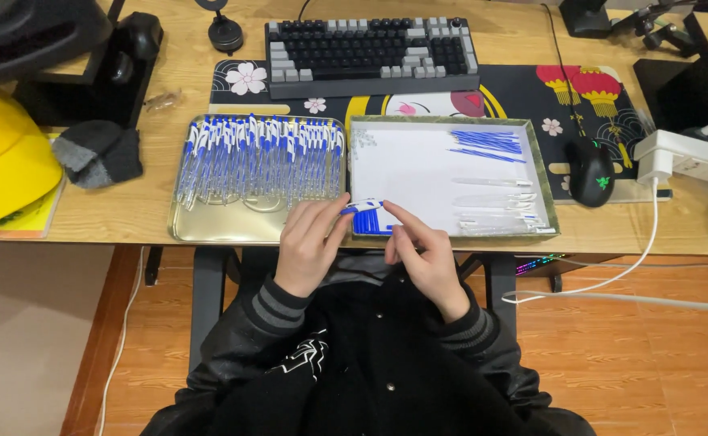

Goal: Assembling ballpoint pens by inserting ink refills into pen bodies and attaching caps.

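The left hand (312, 242) pinches a blue-and-white pen part (362, 207) at its fingertips, at the near left corner of the white tray (410, 173); the right hand (422, 250) sits just beside it, its forefinger stretched toward the same part and the other fingers curled, gripping nothing that can be made out. The step in hand appears to be assembly or sorting of pen components. The part is held over a small cluster of blue caps (368, 222) lying in that corner of the tray. Blue refills (487, 143) lie at the far right of the tray, and clear barrels (495, 202) lie in a row nearer the right edge. The gold tray (208, 226) to the left carries a dense row of finished pens (261, 157). To do the step well, keep the pinch light and near the end of the part so the right hand can take or seat the mating piece squarely. Work over the white tray, so a dropped piece stays inside its rim. Keep both wrists low at the desk (128, 210) edge for steadiness. Avoid sweeping the left forearm across the pens, since the row is closely packed and would scatter easily. The keyboard (370, 52) and mouse (592, 171) lie well apart from the work.
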